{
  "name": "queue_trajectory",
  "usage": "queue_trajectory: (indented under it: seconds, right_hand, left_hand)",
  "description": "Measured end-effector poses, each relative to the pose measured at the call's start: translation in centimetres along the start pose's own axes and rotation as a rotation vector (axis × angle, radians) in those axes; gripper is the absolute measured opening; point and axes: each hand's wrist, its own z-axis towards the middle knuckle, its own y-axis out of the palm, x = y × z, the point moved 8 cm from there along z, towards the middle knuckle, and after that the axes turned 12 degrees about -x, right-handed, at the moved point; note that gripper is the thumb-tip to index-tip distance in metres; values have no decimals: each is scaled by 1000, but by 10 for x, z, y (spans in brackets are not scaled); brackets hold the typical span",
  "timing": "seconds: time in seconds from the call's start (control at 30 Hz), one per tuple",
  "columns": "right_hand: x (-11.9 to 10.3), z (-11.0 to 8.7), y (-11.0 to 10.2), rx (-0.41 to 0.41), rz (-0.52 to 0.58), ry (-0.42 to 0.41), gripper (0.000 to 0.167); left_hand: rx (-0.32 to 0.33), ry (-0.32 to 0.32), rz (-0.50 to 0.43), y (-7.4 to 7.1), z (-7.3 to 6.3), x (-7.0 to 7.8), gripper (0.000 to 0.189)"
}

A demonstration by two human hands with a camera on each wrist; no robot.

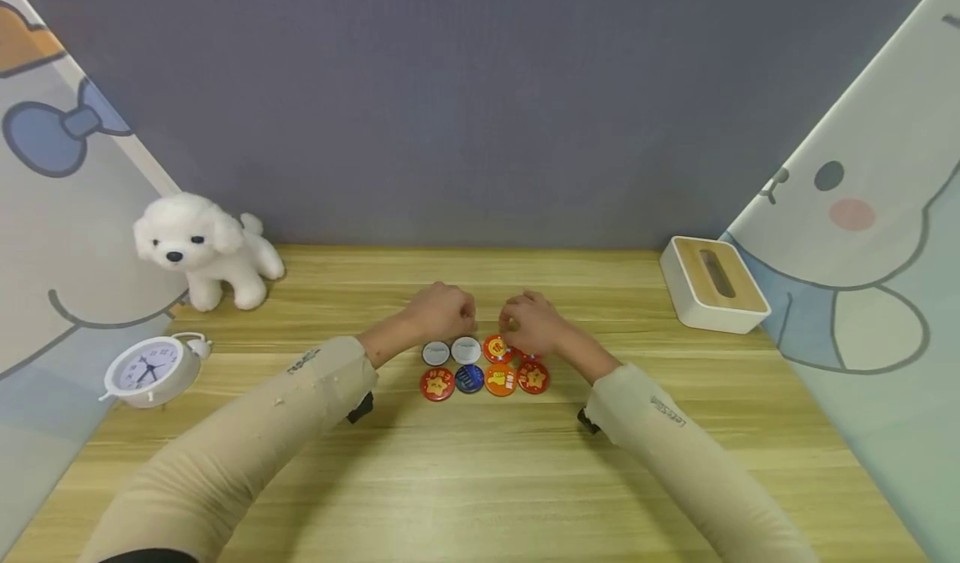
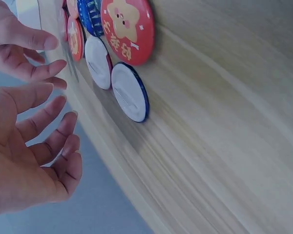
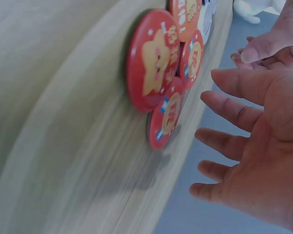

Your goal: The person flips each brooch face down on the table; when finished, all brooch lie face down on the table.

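Round pin badges lie in two rows on the wooden table. The far row's left two show white pin backs, the outer badge (image 1: 436, 353) and the inner badge (image 1: 466, 349); a red badge with a yellow centre (image 1: 497, 349) comes beside them, then a similar red badge (image 3: 167, 114), partly hidden in the head view. Nearer are a red star badge (image 1: 437, 384), a blue badge (image 1: 469, 378), an orange badge (image 1: 500, 379) and another red star badge (image 1: 533, 377). My left hand (image 1: 442, 311) hovers behind the white backs, fingers loosely bent, holding nothing. Fingers spread, my empty right hand (image 1: 538, 323) is over the right badges.
At the back left stands a white plush dog (image 1: 213, 250), with a white alarm clock (image 1: 153, 369) nearer. A white tissue box with a wooden lid (image 1: 716, 284) sits at the back right. A grey panel (image 1: 465, 113) rises behind the table (image 1: 450, 488).
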Motion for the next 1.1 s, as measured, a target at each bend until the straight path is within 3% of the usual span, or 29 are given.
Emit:
queue_trajectory:
  seconds: [0.3,0.67,1.1]
  right_hand:
    - [7,-5,11,-15,11,30,22]
    - [6,-6,17,-41,39,41,34]
    - [8,-5,15,-49,44,47,37]
  left_hand:
    - [-45,-15,11,6,6,9,15]
    - [-85,-21,76,30,12,15,16]
    - [-102,-36,61,31,15,19,20]
